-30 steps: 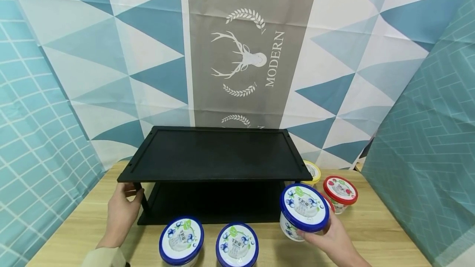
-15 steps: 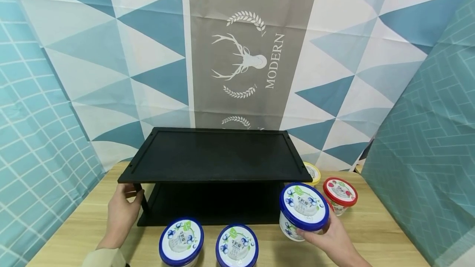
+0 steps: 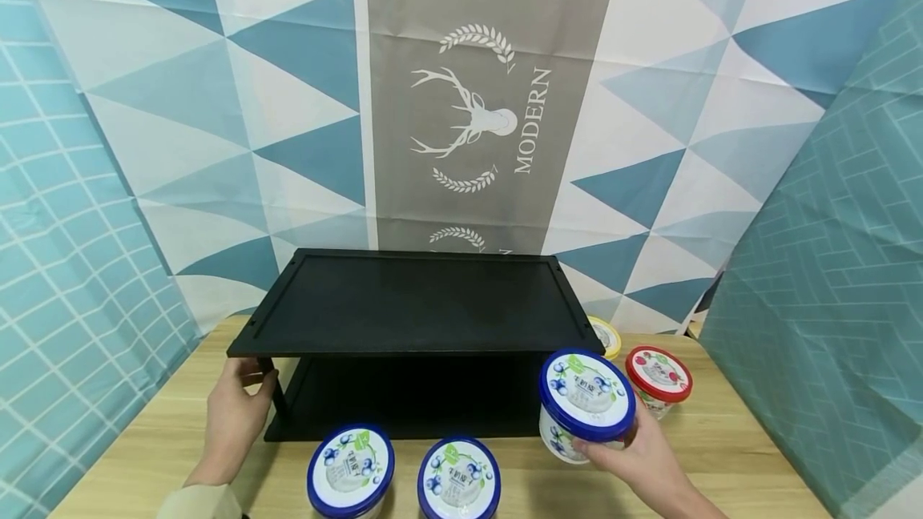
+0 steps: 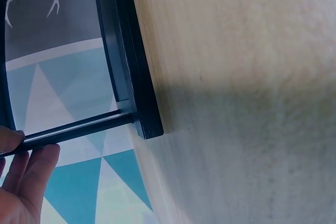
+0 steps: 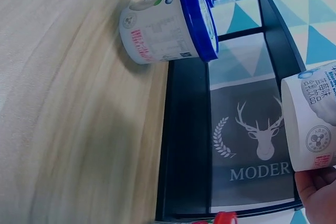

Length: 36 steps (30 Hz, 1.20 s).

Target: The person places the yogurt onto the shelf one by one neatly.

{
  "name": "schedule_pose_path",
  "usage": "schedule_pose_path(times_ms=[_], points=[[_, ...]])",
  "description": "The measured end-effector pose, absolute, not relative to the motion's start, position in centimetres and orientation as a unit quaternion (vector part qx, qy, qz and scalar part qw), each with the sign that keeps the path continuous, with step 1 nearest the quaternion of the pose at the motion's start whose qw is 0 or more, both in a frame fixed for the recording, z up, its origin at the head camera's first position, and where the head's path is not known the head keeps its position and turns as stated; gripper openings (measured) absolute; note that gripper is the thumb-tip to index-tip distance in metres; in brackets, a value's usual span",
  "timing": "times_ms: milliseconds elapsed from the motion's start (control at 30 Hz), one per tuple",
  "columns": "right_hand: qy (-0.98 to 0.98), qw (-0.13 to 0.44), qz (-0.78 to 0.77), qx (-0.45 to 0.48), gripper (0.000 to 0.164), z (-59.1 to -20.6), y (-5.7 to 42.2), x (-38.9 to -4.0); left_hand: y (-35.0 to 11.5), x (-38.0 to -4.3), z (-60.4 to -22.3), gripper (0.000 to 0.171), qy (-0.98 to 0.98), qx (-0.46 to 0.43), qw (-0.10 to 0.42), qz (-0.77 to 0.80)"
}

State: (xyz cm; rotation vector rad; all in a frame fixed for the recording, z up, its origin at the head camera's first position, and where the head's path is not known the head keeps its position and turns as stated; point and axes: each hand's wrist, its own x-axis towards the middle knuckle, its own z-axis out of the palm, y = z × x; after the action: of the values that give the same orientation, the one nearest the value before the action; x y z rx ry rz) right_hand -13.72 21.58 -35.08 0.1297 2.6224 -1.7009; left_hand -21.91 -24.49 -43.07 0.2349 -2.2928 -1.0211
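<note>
In the head view, my left hand (image 3: 234,415) pinches the left front post (image 4: 84,128) of a black two-tier rack (image 3: 425,303). The left wrist view has the thumb on one side of that post and fingers on the other. My right hand (image 3: 643,455) grips a white tub (image 3: 587,392) with a blue lid and blueberry print. It is raised and slightly tilted at the rack's right front corner; in the right wrist view its base (image 5: 294,124) shows. Two matching blue-lidded tubs (image 3: 350,467) (image 3: 459,477) stand before the rack.
Right of the rack stands a red-lidded tub (image 3: 659,375); a yellow-lidded tub (image 3: 606,335) is partly hidden behind the rack's corner. The wooden table (image 3: 159,423) meets patterned cloth (image 3: 476,102) at the back and tile-print sheets (image 3: 65,223) at both sides.
My right hand has lifted the tub slightly and shifted it a little left. The red lid edge that showed behind it is now hidden. My left hand stays on the post.
</note>
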Motion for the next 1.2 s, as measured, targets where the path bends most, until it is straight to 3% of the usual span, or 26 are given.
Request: schedule_pose_path(times_ms=[567, 1200], points=[[0.858, -0.028, -0.514, 0.007, 0.071, -33.8, 21.3, -14.1, -24.6, -21.9, -43.1, 0.028, -0.866, 0.078, 0.309, -0.385], [0.856, -0.048, -0.515, -0.017, 0.069, -32.9, 20.5, -14.3, -24.5, -22.1, -43.3, 0.027, -0.863, 0.081, 0.311, -0.391]])
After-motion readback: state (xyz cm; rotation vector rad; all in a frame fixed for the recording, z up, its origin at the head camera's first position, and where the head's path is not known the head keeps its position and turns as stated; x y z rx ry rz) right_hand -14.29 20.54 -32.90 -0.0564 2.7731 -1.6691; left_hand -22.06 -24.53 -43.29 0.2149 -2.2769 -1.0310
